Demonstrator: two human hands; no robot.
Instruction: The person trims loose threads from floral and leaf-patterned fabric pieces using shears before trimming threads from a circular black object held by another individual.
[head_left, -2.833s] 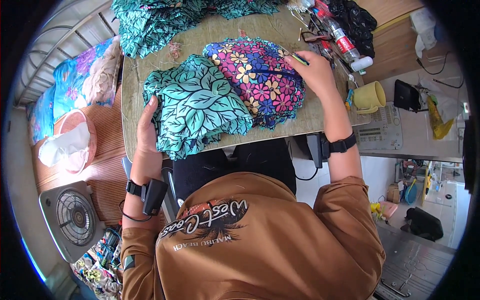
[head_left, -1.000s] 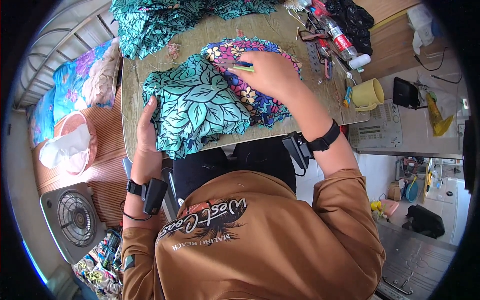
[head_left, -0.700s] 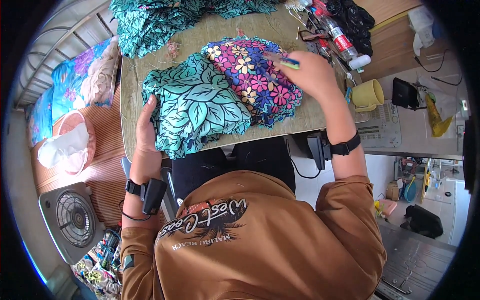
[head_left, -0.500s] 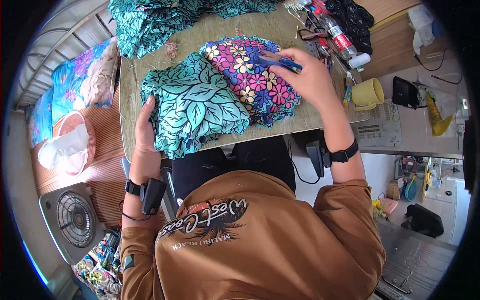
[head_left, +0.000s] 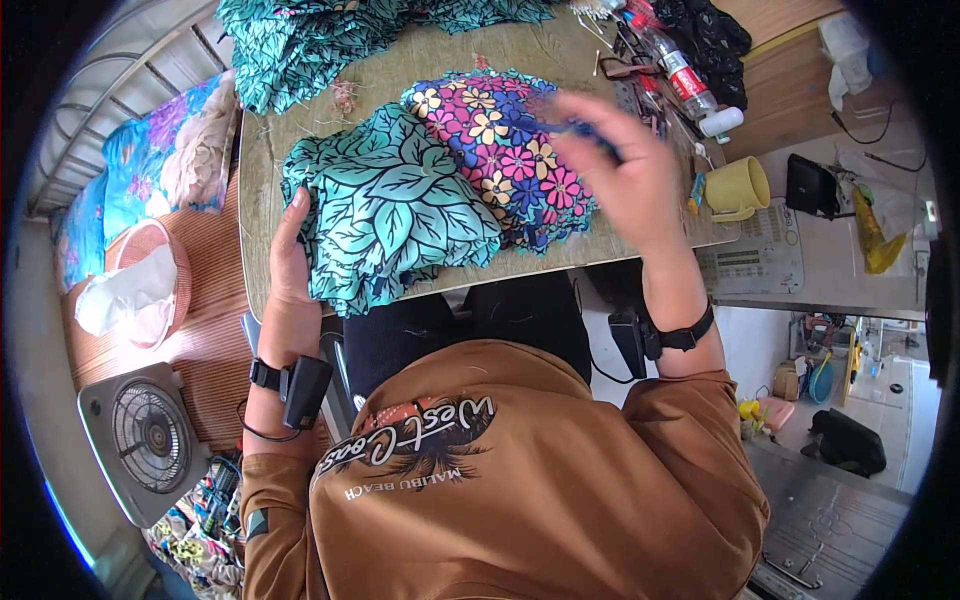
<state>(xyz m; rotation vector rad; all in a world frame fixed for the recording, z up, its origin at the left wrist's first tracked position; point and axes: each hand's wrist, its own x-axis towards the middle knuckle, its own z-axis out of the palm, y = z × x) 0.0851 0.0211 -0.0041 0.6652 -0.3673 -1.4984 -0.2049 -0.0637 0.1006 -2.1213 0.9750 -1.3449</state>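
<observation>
A stack of green leaf-print fabric pieces (head_left: 395,215) lies at the table's near edge. My left hand (head_left: 290,250) grips its left side, the thumb up along the edge and the fingers mostly hidden. Partly under that stack, to its right, is a pile of pink, blue and cream flower-print fabric (head_left: 515,160). Above the right side of this pile my right hand (head_left: 630,175) is closed around a small blue tool (head_left: 590,132) that looks like thread snips. Motion smears the hand and the tool.
More green leaf-print fabric (head_left: 300,55) is heaped at the table's far left. Thread scraps (head_left: 343,97) lie near it. A plastic bottle (head_left: 685,80), a black bag (head_left: 705,35) and a yellow mug (head_left: 735,188) stand to the right. A fan (head_left: 150,440) is at lower left.
My right hand has shifted a little to the right and turned, with the blue tool still in it. My left hand and both fabric piles look the same.
</observation>
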